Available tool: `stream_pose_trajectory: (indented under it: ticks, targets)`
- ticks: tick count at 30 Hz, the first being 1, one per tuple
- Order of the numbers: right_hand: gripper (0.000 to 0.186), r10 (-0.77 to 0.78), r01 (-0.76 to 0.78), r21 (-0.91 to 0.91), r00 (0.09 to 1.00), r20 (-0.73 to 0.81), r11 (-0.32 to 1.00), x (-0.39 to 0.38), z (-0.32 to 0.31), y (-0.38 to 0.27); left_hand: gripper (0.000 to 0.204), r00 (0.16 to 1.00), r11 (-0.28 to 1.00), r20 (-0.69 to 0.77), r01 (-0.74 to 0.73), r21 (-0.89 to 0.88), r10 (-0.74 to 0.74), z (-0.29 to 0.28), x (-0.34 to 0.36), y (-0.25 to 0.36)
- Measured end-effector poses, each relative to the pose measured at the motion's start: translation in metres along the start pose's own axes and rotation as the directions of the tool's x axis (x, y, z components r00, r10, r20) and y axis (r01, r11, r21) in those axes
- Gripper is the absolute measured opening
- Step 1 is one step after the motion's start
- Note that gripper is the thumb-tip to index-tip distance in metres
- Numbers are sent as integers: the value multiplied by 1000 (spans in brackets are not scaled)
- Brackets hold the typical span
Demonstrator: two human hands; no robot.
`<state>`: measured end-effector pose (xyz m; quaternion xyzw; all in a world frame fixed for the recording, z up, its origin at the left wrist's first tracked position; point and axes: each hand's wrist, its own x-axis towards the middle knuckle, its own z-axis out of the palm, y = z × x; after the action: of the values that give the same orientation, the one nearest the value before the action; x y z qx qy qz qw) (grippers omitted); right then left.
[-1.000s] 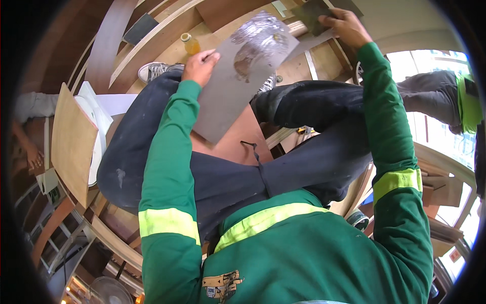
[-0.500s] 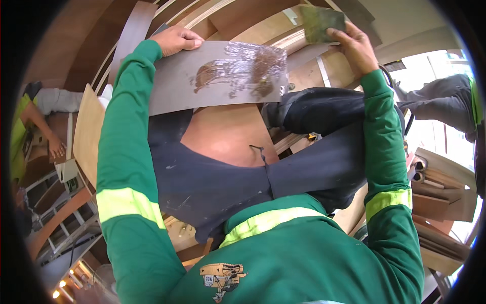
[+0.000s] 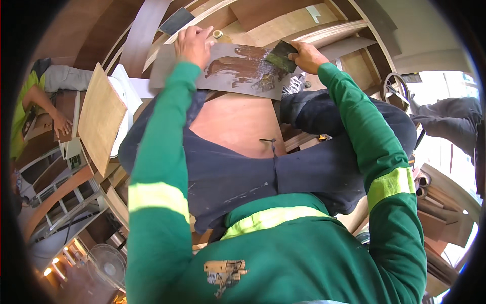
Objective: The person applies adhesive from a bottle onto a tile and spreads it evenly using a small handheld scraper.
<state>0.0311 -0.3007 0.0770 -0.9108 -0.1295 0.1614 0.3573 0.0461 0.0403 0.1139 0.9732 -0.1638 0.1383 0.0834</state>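
A grey flat sheet (image 3: 164,68) lies across my knees, with wet brown adhesive (image 3: 225,67) smeared over its middle and right part. My right hand (image 3: 308,57) pinches a dark, stained square spreader (image 3: 280,57) by its right side. The spreader rests on the sheet's right end, over the smear. At the sheet's far edge, left of the smear, my left hand (image 3: 193,46) has its fingers loosely bent and apart, with nothing visible in them. Whether its palm touches the sheet is hidden.
A small yellowish roll (image 3: 217,34) sits beyond the sheet, near a dark block (image 3: 176,21). A plywood panel (image 3: 103,119) stands at my left. Wooden framing (image 3: 331,31) runs behind. One person's hand (image 3: 63,124) shows at far left; another person's leg (image 3: 445,109) is at right.
My left hand has left the sheet's left corner and moved right. The right hand has brought the spreader down from the air onto the sheet. The brown smear now reaches further across.
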Motion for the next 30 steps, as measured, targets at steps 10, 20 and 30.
stream_pose_trajectory:
  ticks: [10, 20, 30]
  targets:
    - [44, -11, 18, -65, 994, 105, 998, -2, -6, -12, 70, 250, -74, 560, 868, -491, -790, 45, -125, 68]
    - [36, 10, 3, -148, 996, 85, 989, -9, 0, -20, 41, 405, -642, 694, 280, -714, -595, 70, -93, 63]
    - [30, 18, -34, -274, 998, -58, 961, -9, 0, -25, 48, 432, -665, 735, 334, -668, -522, 80, -103, 72]
